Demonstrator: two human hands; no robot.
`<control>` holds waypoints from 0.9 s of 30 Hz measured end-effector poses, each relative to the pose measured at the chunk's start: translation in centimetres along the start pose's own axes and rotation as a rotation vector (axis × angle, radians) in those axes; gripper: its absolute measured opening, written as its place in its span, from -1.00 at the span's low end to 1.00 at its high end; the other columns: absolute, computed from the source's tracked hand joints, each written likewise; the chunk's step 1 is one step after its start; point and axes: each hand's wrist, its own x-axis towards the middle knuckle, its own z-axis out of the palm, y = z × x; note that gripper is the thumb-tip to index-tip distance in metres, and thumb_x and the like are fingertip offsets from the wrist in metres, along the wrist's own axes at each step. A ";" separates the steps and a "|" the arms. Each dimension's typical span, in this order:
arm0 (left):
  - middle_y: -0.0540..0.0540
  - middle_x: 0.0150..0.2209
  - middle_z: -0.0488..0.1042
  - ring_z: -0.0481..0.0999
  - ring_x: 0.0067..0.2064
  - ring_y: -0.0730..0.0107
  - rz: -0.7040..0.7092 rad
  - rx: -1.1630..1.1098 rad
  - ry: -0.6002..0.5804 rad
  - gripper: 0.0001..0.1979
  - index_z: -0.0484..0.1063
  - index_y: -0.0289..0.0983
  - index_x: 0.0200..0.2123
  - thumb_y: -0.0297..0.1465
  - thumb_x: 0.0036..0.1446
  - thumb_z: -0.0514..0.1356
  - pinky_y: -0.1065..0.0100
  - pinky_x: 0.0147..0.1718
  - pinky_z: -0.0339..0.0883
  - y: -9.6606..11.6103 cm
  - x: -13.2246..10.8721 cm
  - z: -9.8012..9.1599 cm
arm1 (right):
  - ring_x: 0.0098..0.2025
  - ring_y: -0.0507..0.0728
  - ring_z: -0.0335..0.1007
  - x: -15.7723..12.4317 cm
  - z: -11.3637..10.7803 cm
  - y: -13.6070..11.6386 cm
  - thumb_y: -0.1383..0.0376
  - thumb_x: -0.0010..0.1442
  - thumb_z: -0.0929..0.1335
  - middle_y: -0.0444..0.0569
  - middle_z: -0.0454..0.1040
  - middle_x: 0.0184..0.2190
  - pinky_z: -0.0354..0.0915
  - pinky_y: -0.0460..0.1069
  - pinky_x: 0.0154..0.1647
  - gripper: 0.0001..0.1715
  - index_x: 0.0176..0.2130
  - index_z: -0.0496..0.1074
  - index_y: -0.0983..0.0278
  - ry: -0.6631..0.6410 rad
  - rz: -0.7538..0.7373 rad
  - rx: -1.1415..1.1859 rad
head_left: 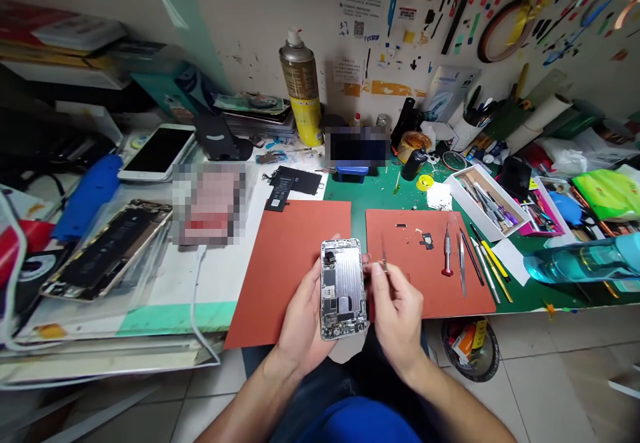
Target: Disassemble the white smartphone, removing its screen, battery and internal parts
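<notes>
My left hand (pixel 302 316) is wrapped round an opened phone housing (pixel 349 283), holding it tilted toward me. Inside it show a circuit board on the left side and a bare ribbed metal bay. Beside the housing's right edge, my right hand (pixel 397 309) pinches a thin slender tool (pixel 384 249) that points upward; its exact kind is too small to tell. Two orange-brown mats lie beyond, a left mat (pixel 300 249) and a right mat (pixel 400 296). A screwdriver (pixel 447 249) and tweezers (pixel 461 263) rest on the right one, near small dark parts (pixel 427 241).
Black batteries (pixel 285 186) lie behind the left mat. At left are an open phone (pixel 107 246), a white tablet (pixel 159 153) and a cable (pixel 197 296). A spray can (pixel 303 89) stands at the wall. Rightward are a tool box (pixel 487 203), a blue bottle (pixel 580 263) and a bin (pixel 470 349).
</notes>
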 end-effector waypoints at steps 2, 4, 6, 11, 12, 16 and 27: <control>-0.21 0.09 0.68 0.72 0.06 0.03 -0.011 0.003 -0.003 -0.43 0.27 -0.04 0.50 -0.14 0.51 0.15 0.01 0.09 0.64 0.9 0.0 0.1 | -0.24 0.13 0.55 1.6 -1.6 -1.1 -0.05 0.53 0.34 0.03 0.66 -0.20 0.46 0.01 -0.21 -0.53 -0.14 0.63 0.23 0.016 -0.067 0.000; -0.21 0.06 0.67 0.75 -0.05 0.03 0.001 0.050 -0.029 -0.40 0.20 0.03 0.53 -0.12 0.50 0.14 0.02 -0.06 0.68 1.9 0.1 -0.1 | -0.18 0.12 0.56 3.7 -3.1 -2.7 -0.08 0.52 0.35 0.05 0.65 -0.15 0.46 0.00 -0.20 -0.48 -0.28 0.59 0.23 0.033 -0.118 0.080; -0.22 0.02 0.66 0.74 -0.16 0.04 0.037 0.108 -0.062 -0.38 0.14 0.06 0.54 -0.11 0.50 0.12 0.04 -0.16 0.67 2.7 0.2 -0.5 | -0.33 0.06 0.51 6.0 -3.8 -4.3 -0.11 0.48 0.39 -0.02 0.60 -0.30 0.40 -0.04 -0.35 -0.45 -0.36 0.53 0.23 -0.044 -0.113 0.160; -0.21 -0.11 0.63 0.69 -0.28 0.07 0.047 0.131 -0.067 -0.39 0.12 0.00 0.54 -0.14 0.51 0.07 0.04 -0.31 0.66 3.1 0.8 -1.2 | -0.45 0.05 0.57 8.7 -2.3 -4.5 -0.14 0.42 0.44 -0.06 0.65 -0.31 0.48 -0.03 -0.47 -0.53 -0.22 0.49 0.20 -0.275 -0.030 0.365; -0.20 -0.12 0.63 0.68 -0.29 0.07 0.043 0.127 -0.062 -0.40 0.13 -0.01 0.53 -0.13 0.51 0.08 0.04 -0.34 0.66 3.0 0.9 -1.3 | -0.36 0.09 0.65 8.6 -1.8 -4.0 -0.08 0.40 0.48 -0.04 0.68 -0.24 0.58 0.01 -0.35 -0.59 -0.18 0.50 0.19 -0.275 -0.040 0.364; -0.20 -0.11 0.64 0.69 -0.33 0.04 0.012 0.109 -0.071 -0.34 0.22 -0.03 0.49 -0.01 0.43 0.21 0.06 -0.38 0.66 2.6 1.1 -1.8 | -0.23 0.14 0.73 7.5 -0.7 -2.2 0.08 0.40 0.52 -0.01 0.72 -0.16 0.69 0.10 -0.11 -0.75 -0.13 0.53 0.20 -0.275 -0.077 0.265; -0.16 0.05 0.66 0.68 -0.43 0.08 -0.042 0.102 -0.142 -0.31 0.09 0.18 0.54 0.03 0.44 0.17 0.07 -0.46 0.59 2.4 0.9 -2.1 | -0.16 0.14 0.78 6.8 0.3 -1.0 0.14 0.50 0.42 -0.04 0.77 -0.21 0.69 0.07 -0.08 -0.83 -0.10 0.47 0.18 -0.216 -0.148 0.094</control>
